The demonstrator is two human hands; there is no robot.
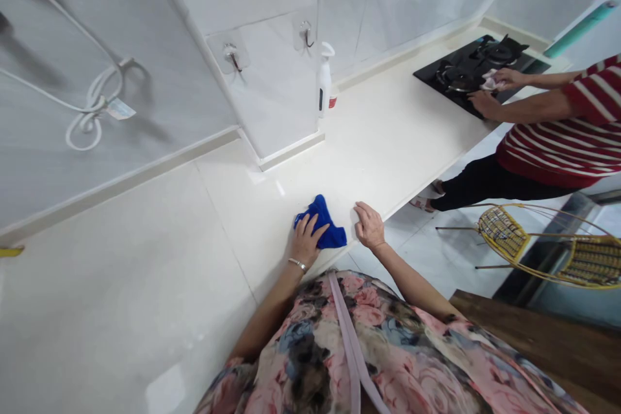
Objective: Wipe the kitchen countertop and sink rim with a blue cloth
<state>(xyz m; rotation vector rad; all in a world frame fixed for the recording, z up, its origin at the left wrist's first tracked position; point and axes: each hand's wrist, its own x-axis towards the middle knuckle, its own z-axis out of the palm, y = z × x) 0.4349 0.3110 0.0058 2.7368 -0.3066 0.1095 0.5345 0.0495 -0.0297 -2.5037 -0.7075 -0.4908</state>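
Observation:
A blue cloth lies crumpled on the white countertop, close to its front edge. My left hand is on top of the cloth, its fingers a little apart and holding it down against the surface. To the right, apart from the cloth, my right hand rests at the counter's edge. Its fingers are curled in loosely, with nothing visible in them.
A white spray bottle stands behind the wall pillar's corner. At right, another person holds a pale cloth over a black gas stove. A yellow woven chair stands on the floor. A white cable hangs at left.

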